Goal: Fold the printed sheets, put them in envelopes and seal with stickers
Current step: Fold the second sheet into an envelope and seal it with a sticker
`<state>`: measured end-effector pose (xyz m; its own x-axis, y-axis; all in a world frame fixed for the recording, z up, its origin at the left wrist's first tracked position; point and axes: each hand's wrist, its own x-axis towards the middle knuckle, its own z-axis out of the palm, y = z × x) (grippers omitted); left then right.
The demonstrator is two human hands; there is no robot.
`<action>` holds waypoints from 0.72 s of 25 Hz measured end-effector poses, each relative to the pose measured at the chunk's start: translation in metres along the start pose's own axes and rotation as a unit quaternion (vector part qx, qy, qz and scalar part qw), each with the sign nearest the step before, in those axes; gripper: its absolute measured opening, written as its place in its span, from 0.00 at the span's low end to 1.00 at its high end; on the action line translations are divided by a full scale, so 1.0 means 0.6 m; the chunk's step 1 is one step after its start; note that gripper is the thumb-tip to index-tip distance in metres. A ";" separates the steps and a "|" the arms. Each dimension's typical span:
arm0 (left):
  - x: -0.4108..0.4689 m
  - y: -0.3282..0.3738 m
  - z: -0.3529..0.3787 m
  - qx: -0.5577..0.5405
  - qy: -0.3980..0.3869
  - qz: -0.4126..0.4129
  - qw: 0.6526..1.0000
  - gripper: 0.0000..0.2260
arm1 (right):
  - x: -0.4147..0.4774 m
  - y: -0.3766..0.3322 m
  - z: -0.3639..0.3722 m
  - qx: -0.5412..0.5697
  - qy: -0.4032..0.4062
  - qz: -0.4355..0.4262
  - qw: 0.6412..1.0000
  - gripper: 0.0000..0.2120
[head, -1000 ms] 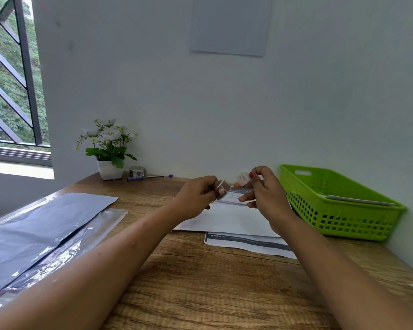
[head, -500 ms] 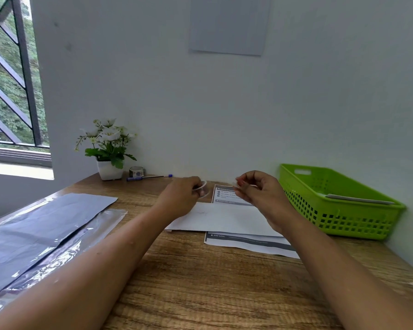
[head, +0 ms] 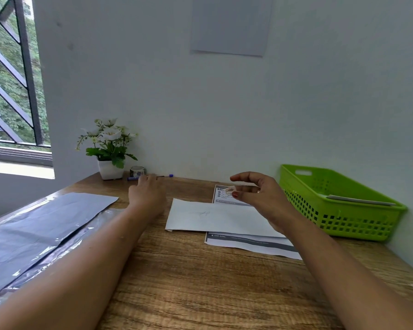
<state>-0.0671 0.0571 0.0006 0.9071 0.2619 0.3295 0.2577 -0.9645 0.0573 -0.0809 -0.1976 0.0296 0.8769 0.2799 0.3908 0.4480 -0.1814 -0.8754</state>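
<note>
A printed sheet (head: 253, 246) with a dark band lies nearest, and a plain white envelope (head: 212, 219) overlaps it. Above them the right hand (head: 265, 198) holds a small pale sticker (head: 229, 189) at its fingertips, thumb lifted. Farther back, the left hand (head: 148, 194) lies by the pen (head: 167, 176); its grip is hidden.

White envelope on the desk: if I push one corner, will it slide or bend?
The white envelope looks thin and lies flat, so it is probably light and would flop if lifted by a corner. It lies partly on a printed sheet, so a push may drag that sheet too. On the wooden table it would likely slide rather than bend.
</note>
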 end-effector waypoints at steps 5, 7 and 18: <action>-0.037 0.088 -0.061 -0.265 0.020 0.260 0.928 0.18 | 0.001 0.007 0.004 0.010 0.002 0.001 1.000 0.15; -0.065 0.122 -0.074 -0.261 0.021 0.308 0.915 0.19 | 0.003 0.009 0.004 0.003 0.005 -0.002 1.000 0.16; -0.066 0.129 -0.068 -0.550 -0.100 0.170 0.811 0.11 | 0.002 0.000 0.004 -0.004 0.011 -0.014 1.000 0.15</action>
<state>-0.0966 -0.0293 0.0305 0.9275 -0.1321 0.3498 -0.3728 -0.3986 0.8379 -0.0800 -0.1951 0.0294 0.8678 0.2638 0.4211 0.4732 -0.1807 -0.8622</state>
